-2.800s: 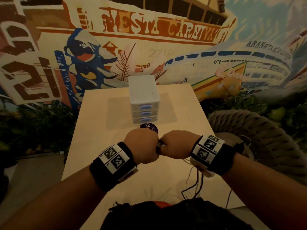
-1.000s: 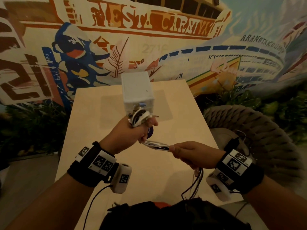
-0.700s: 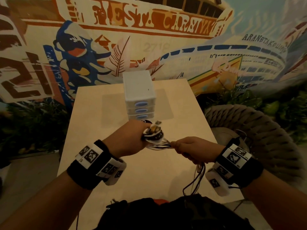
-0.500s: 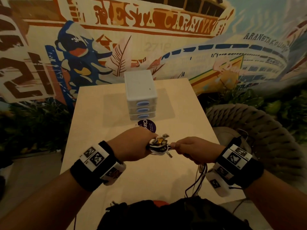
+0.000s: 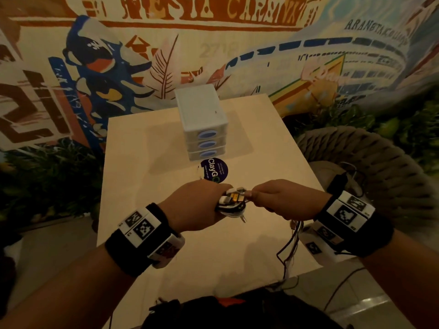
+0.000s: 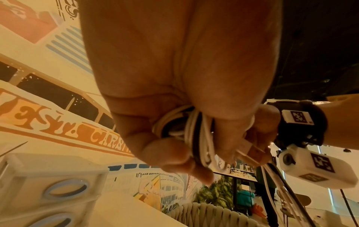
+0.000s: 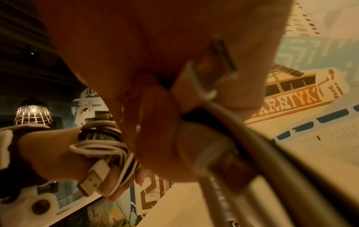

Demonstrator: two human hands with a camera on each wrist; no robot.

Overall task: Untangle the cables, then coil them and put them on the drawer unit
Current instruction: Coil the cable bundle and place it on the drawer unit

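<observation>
The left hand (image 5: 197, 203) is clenched around a tight coil of thin white and black round cables (image 5: 231, 204), its fingers curled through the smooth loops; from the right wrist view a flat white USB plug with a metal tip (image 7: 93, 176) sticks out of the coil against the fingertips (image 7: 108, 186). The right hand (image 5: 282, 200), just beside the left and almost touching it, has its grip closed on the free run of the same cables, pinching the strands where they leave the coil; the loose white and dark strands (image 5: 291, 248) hang slack below that hand and trail over the near edge of the pale, smooth rectangular worktop (image 5: 142, 176). Both hands are held above the worktop's near half. Well beyond them, at the far middle of the worktop, stands the small white plastic drawer unit (image 5: 202, 119), a boxy block with 3 stacked drawers, each with an oval blue handle, and a flat bare top. A round dark purple sticker with white lettering (image 5: 215, 169) lies flat on the worktop, just in front of the unit's lowest drawer. To the right of the worktop sits a chair of thick woven grey rope (image 5: 370, 162).
</observation>
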